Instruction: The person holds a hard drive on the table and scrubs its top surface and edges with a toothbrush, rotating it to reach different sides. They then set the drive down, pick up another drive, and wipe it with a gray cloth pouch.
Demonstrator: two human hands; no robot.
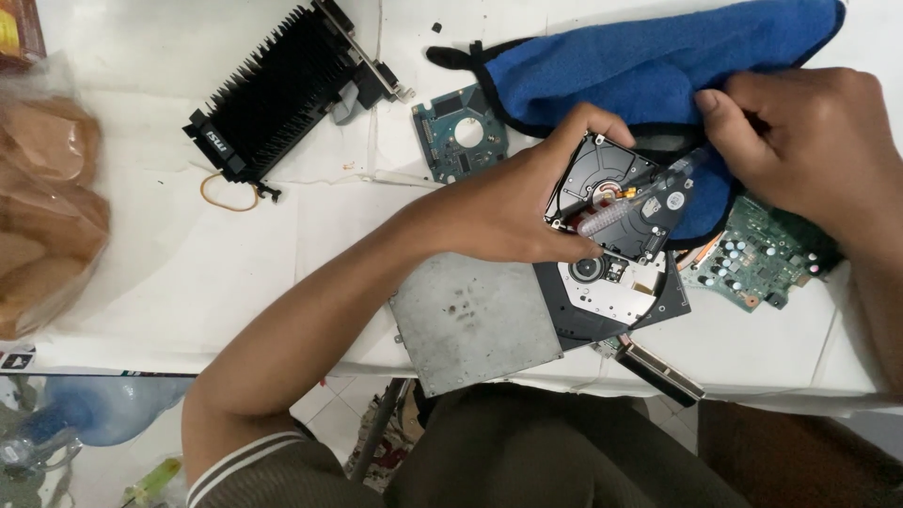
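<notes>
Head view: left hand (513, 212) closed around an opened hard drive (611, 202), fingers curled over its top edge and thumb under the lower edge, black metal body held tilted above the table (169, 282). Inside the drive, dark cast housing, a shiny arm assembly and a clear plastic syringe (625, 209) lying slantwise across it, its tip toward the upper right. Right hand (809, 141) curled over a blue cloth (658, 61), fingertips pinching the fuzzy fabric just beside the drive's upper right corner; cloth soft and napped, edged in black trim, spread toward the top right. Below the drive, a flat optical drive (475, 320) with a dull grey scratched metal lid, its tray part showing a round white and silver disc seat. Right of that, a green circuit board (752, 259) studded with small round capacitors, partly under the cloth. Upper centre, a smaller bluish-green board (461, 132), irregular in outline. Upper left, a black finned heatsink card (277, 89), ribs long and parallel, beside a thin orange rubber band (226, 193). Far left, bread in a clear plastic bag (42, 207), crinkled and glossy. White cloth covering on the table, creased.
</notes>
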